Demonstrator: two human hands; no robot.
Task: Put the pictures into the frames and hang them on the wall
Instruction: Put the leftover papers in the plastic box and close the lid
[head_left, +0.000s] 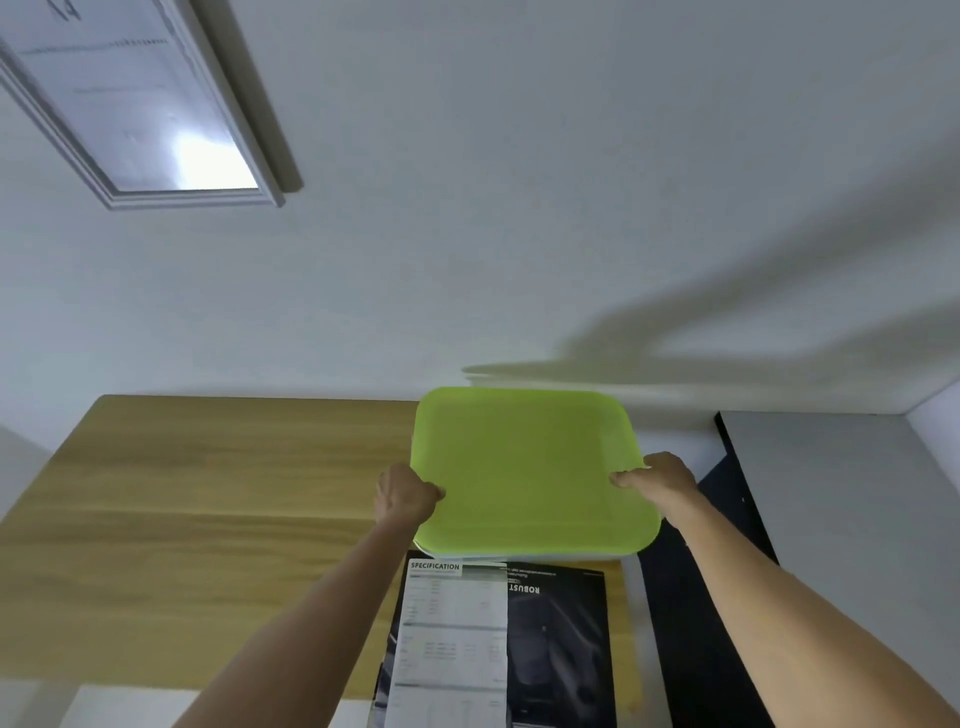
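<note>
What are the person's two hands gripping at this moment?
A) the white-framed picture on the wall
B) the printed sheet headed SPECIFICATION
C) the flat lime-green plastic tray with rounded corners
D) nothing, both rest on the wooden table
C: the left hand and the right hand each clasp an opposite side edge of the lime-green plastic tray, above the printed sheet.

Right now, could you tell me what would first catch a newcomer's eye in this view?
A bright green tray stands out at centre, gripped on either side by the left hand and the right hand above a wooden table. Below it lie printed sheets, one headed "SPECIFICATION". A framed picture hangs on the white wall at upper left.
</note>
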